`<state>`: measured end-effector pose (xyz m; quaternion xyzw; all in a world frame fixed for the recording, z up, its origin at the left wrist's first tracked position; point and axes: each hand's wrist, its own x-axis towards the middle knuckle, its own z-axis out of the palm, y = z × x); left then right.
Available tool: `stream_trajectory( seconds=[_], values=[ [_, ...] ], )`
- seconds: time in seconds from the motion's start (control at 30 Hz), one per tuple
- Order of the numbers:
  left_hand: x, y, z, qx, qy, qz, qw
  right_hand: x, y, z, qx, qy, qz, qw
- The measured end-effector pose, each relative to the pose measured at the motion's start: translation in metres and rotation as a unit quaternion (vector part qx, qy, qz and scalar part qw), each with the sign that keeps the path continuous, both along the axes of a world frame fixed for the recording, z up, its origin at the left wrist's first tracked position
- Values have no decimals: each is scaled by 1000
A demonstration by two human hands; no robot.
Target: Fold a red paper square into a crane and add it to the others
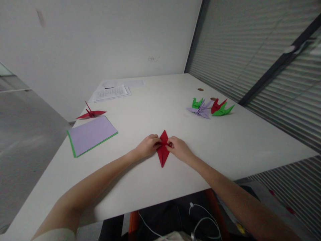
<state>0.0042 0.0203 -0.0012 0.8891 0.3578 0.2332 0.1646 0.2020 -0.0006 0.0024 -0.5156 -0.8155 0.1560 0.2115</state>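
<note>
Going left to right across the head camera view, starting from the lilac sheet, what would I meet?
Lilac sheet, left hand, red folded paper, right hand, lilac paper crane, larger green paper crane.

Left hand [147, 146] and right hand [180, 148] pinch folded red paper [163, 156].

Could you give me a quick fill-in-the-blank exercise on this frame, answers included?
1. The left hand and right hand hold folded paper coloured ____.
2. Beneath the purple sheet, ____ edges show.
3. The lone crane rests to the ____ of both hands.

Missing words: red; green; left.
</note>
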Motion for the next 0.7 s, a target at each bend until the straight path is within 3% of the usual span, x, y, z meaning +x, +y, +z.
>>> stream_trajectory(
  seconds=[0.13,0.4,0.7],
  values=[
    [-3,3,1,17,17,-13,1000,3,-1,0,39,-29,49,998],
    [-15,-2,6,67,-7,-119,991,6,-7,-3,154,-157,117,968],
    [-22,0,0,-6,-44,-84,995,11,-20,4,169,-138,158,963]
  ],
)
